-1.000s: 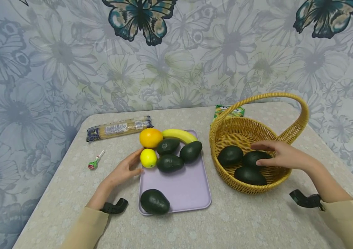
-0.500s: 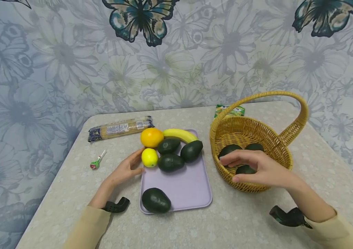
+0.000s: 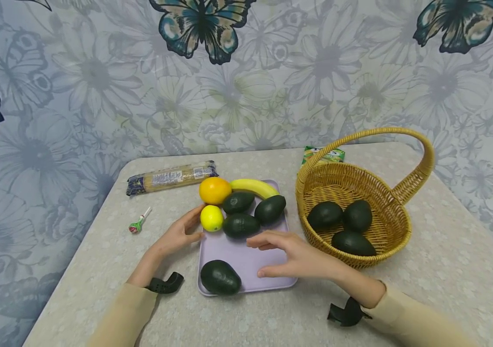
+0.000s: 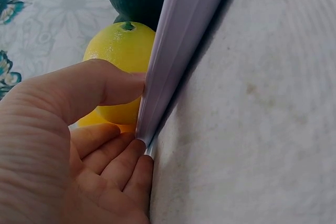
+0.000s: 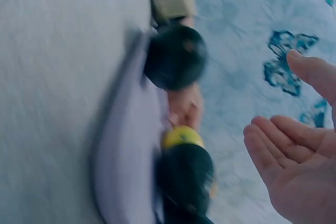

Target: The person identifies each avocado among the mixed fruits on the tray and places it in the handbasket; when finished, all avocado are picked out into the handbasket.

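Observation:
My left hand [image 3: 180, 234] rests at the left edge of the lilac tray [image 3: 246, 258], thumb and fingertips against its rim in the left wrist view, right beside a lemon [image 3: 212, 218]. Over the tray's right part reaches my right hand [image 3: 294, 255], holding nothing, its thumb and fingers spread apart. An avocado [image 3: 220, 277] lies alone at the tray's near left corner. Farther back on the tray sit avocados [image 3: 240, 225], an orange [image 3: 214, 191] and a banana [image 3: 255, 188]. Three avocados [image 3: 353, 243] lie inside the wicker basket [image 3: 387, 250] to the right.
The basket's tall arched handle [image 3: 424, 149] rises above its rim. Behind the basket lies a green packet [image 3: 333, 155]. A pack of spaghetti [image 3: 172, 177] is at the back left, with a lollipop [image 3: 139, 222] nearer. A patterned wall [image 3: 255, 111] stands behind the table.
My right hand has let go of an avocado in the basket and moved left, out over the tray. My left hand has stayed at the tray's edge.

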